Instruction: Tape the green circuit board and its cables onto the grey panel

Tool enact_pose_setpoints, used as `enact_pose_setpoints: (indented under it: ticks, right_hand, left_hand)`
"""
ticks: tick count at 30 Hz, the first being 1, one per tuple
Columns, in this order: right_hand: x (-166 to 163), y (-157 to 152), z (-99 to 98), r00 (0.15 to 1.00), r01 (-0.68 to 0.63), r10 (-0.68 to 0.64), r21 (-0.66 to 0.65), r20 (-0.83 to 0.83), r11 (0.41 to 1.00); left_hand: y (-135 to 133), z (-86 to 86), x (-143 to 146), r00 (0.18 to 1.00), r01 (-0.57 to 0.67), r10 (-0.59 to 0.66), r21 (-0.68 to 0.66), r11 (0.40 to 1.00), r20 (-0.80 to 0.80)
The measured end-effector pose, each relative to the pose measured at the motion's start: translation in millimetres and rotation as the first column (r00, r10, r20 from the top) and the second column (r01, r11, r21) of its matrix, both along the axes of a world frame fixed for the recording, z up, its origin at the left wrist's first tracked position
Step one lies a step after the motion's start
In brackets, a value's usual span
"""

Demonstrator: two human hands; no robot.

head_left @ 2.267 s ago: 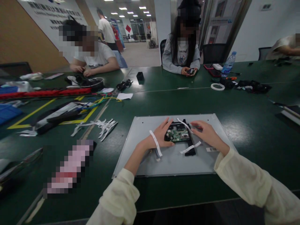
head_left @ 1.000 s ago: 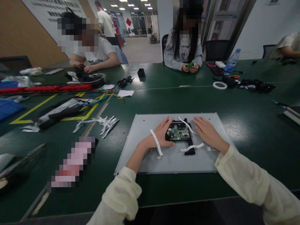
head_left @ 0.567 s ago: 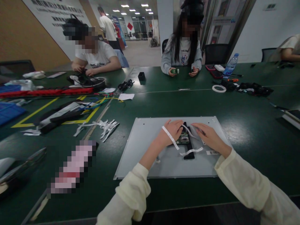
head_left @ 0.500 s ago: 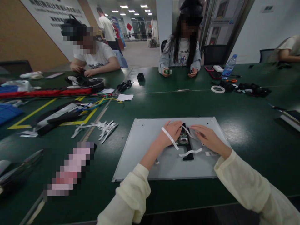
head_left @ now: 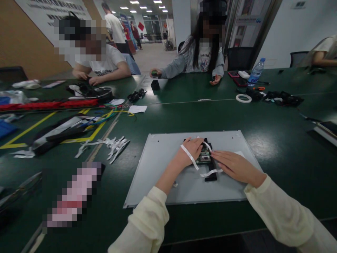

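Note:
A green circuit board (head_left: 205, 157) sits in a black frame (head_left: 211, 176) on a pale grey panel (head_left: 155, 175). My left hand (head_left: 191, 150) rests over the left side of the board, its fingers bent and holding it down. A white tape strip (head_left: 190, 157) hangs across the back of that hand. Another thin strip (head_left: 207, 144) curves along the frame's upper right, between my two hands. My right hand (head_left: 235, 166) is stretched out, fingers straight and together, with the fingertips touching the frame's right edge. Below it a third strip (head_left: 210, 173) crosses the frame's lower leg.
Crumpled white strips (head_left: 116, 146) and a pink pixelated object (head_left: 76, 195) lie to the left. Farther back are a tape roll (head_left: 243, 98), a water bottle (head_left: 256, 72) and a small black box (head_left: 155, 85). Two people sit across the green table (head_left: 171, 116).
My right hand has come down and left, its fingers straightening against the frame's edge. My left hand stays over the board. Across the table, a person's hand has moved toward the black box.

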State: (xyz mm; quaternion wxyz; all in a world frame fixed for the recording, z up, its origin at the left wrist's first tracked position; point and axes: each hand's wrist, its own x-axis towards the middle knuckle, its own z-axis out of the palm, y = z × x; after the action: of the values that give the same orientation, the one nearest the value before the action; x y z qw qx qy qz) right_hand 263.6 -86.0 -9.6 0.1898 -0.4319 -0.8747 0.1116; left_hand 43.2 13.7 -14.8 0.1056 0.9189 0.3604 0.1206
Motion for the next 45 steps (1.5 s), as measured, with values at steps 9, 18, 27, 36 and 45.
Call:
enact_pose_setpoints:
  ticks: [9, 18, 27, 36, 45]
  right_hand:
    - [2, -10, -6.5, 0.995, 0.089, -0.086, -0.051, 0.042, 0.995]
    - [0, -23, -3.0, 0.997, 0.069, -0.07, 0.01, 0.014, 0.998]
    - [14, -41, -13.3, 0.937, 0.264, -0.267, -0.044, -0.227, 0.964]
    - [-9, -37, -7.1, 0.868, 0.444, -0.462, -0.131, -0.183, 0.886]
    - [-17, -39, -5.2, 0.811, 0.448, -0.544, -0.37, -0.216, 0.814]
  left_hand:
    - [0, 0.4, 1, 1.0, -0.007, 0.006, -0.019, 1.0, -0.014]
    - [-5, 1.7, 3, 1.0, -0.03, 0.03, -0.001, 1.0, -0.001]
    - [-13, 28.5, 1, 0.991, -0.041, 0.045, -0.037, 0.998, 0.123]
    - [-67, 53.4, -11, 0.954, 0.031, 0.019, -0.161, 0.986, 0.298]
    - [-82, 37.2, -18, 0.933, -0.075, 0.128, -0.166, 0.983, 0.336]
